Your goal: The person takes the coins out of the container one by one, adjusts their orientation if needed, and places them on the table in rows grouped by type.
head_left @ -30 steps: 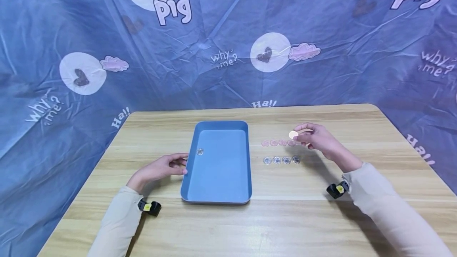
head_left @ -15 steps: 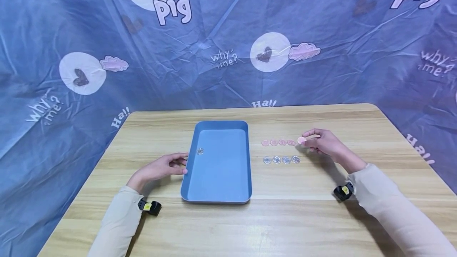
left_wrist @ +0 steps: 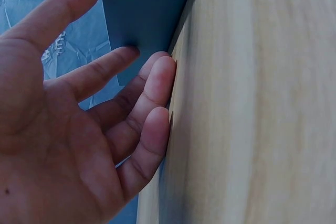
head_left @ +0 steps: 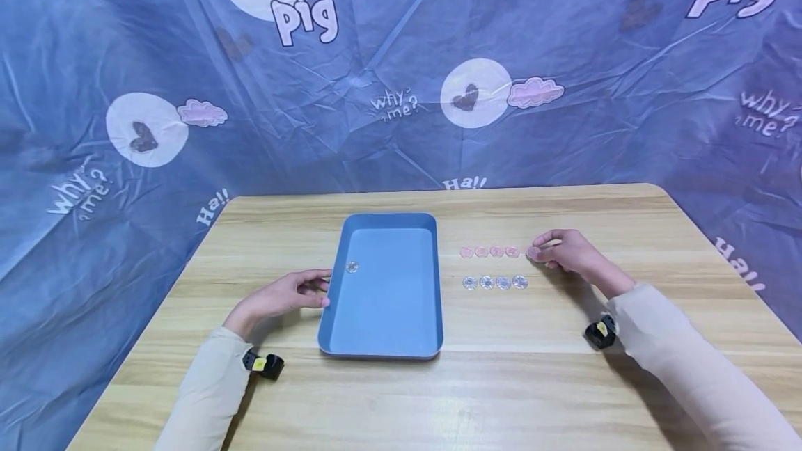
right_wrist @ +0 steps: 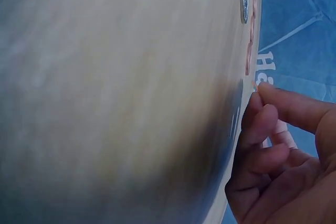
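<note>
My right hand (head_left: 571, 254) pinches a copper-coloured coin (head_left: 532, 254) at the right end of a row of similar coins (head_left: 497, 252). In the right wrist view, the thumb and fingertips of the right hand (right_wrist: 283, 145) meet close to the tabletop, and the held coin is mostly hidden. Just below the copper row lie several silver coins (head_left: 504, 283), also lined up. At the blue tray's (head_left: 380, 353) left side, my left hand (head_left: 282, 296) touches the wall with relaxed fingers. One silver coin (head_left: 352, 267) lies inside the tray near its left wall.
The wooden table (head_left: 401, 402) carries everything. A blue printed cloth (head_left: 351, 138) hangs behind its far edge and along both sides. Each wrist wears a small black camera, one on the left (head_left: 266, 365) and one on the right (head_left: 600, 333).
My right hand has moved right and down, bringing the coin from above the copper row to the row's right end at the table. My left hand and the tray have stayed put.
</note>
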Available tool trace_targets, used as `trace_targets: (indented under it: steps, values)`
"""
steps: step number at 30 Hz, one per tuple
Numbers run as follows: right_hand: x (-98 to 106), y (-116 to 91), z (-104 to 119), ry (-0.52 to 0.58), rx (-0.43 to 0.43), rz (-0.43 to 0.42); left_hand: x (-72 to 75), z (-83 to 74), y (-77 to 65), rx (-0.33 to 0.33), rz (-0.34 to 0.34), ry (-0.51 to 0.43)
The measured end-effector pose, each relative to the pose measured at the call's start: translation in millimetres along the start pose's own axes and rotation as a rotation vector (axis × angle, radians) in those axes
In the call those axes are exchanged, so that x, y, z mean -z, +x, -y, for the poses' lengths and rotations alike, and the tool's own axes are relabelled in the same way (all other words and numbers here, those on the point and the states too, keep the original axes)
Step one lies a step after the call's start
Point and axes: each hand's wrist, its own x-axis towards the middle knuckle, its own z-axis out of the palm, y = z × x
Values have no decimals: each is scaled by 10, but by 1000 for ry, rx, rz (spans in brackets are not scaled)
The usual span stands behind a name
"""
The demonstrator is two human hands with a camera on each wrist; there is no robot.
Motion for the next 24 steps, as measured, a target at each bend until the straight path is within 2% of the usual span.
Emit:
trace_targets:
  steps: [11,18,24]
  values:
    - [-15,32,12,-45,32,8,9,-5,0,-5,-2,-7]
    - [-55,55,17,-136,65,25,2,12,9,-3,0,3]
    - [-82,79,32,-144,62,49,7,15,5,0,-6,11]
